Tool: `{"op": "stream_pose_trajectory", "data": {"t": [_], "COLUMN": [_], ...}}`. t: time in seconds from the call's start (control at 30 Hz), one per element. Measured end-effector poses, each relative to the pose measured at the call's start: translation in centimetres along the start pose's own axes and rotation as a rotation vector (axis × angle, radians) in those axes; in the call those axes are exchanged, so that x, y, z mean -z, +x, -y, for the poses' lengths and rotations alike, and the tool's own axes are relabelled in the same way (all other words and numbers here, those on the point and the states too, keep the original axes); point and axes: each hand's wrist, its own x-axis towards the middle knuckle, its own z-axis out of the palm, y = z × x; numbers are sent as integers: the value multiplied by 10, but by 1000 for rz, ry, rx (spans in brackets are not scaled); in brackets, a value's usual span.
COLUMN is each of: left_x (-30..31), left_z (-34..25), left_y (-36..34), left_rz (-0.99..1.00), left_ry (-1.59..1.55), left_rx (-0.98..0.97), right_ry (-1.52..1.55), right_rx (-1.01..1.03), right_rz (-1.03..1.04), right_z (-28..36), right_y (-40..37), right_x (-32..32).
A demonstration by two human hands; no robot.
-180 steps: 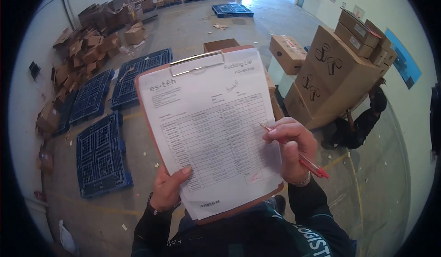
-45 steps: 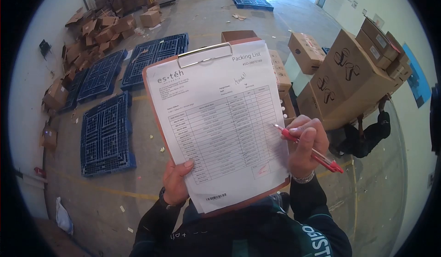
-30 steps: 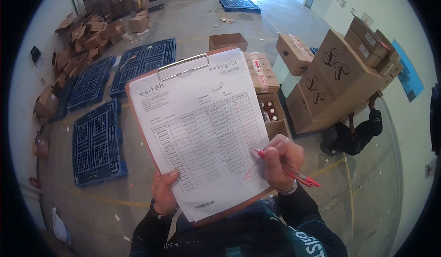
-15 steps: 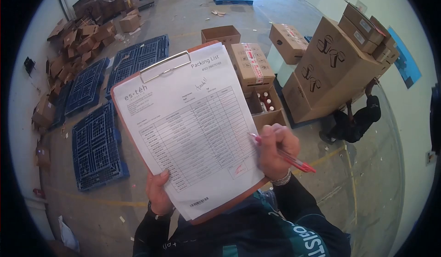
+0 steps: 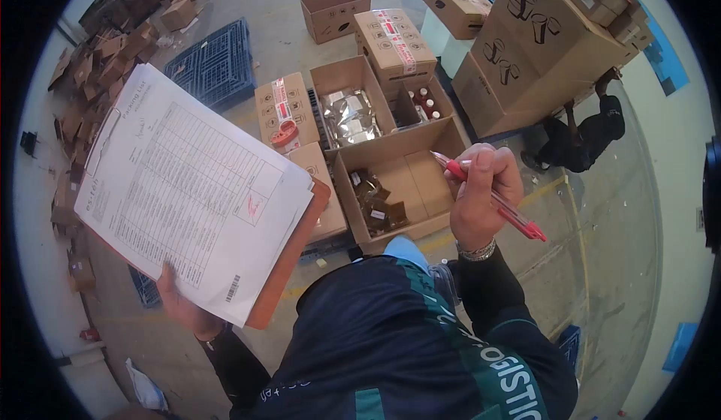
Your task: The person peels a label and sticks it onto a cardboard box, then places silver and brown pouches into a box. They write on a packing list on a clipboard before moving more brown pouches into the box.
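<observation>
My left hand (image 5: 184,304) grips the lower edge of a brown clipboard (image 5: 289,258), thumb on top of the paper. A printed packing list (image 5: 195,187) with a table, a red mark and a barcode is clipped to it, tilted off to the left. In my right hand (image 5: 484,195) is a red pen (image 5: 518,219), pinched between thumb and fingers, apart from the paper. Below that hand stands an open carton (image 5: 420,187) with several dark brown packets (image 5: 379,206) in its left side. Behind it, another open carton (image 5: 353,112) holds silver pouches, and beside that are red bottles (image 5: 426,103) with white caps.
A red tape roll (image 5: 285,133) lies on a taped carton (image 5: 282,105). Tall stacked cartons (image 5: 526,60) stand at the right, with a crouching person (image 5: 582,135) beside them. Blue pallets (image 5: 214,63) and a heap of cardboard (image 5: 113,60) are at the left.
The clipboard has swung left and turned, away from my right hand. The pen has come off the paper. My view has tipped down, showing the open cartons.
</observation>
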Motion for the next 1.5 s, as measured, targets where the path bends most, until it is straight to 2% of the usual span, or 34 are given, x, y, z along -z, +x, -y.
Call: {"op": "stream_pose_trajectory", "data": {"t": [0.03, 0.13, 0.23, 0.37, 0.43, 0.53, 0.73, 1.03, 1.33, 1.5], "left_x": [1, -2, -7, -16, -36, -42, -36, -41, -45, -56], "left_z": [0, 2, 6, 23, 29, 35, 41, 32, 25, 23], "left_y": [0, -2, -1, -13, -10, -10, -9, -15, -22, -24], "left_rz": [19, -73, -46, -27, -48, 21, 92, 94, 77, 92], "left_ry": [37, -71, -174, -79, -190, -339, -218, -242, -113, -188], "left_rx": [-2, 152, 323, 316, 369, 440, 343, 364, 318, 270], "right_ry": [2, 4, 0, 19, 27, -7, 11, -18, -39, -34], "right_rx": [2, 8, 16, 21, 6, 7, 11, 0, -18, -9], "right_rz": [7, 19, 24, 77, 106, 150, 166, 189, 206, 226], "right_z": [-2, -7, -9, -11, -14, -15, -19, -17, -15, -13], "right_y": [0, -2, -2, -7, -11, -15, -15, -17, -17, -17], "right_x": [2, 4, 3, -1, -3, -1, 2, -1, 2, 3]}}
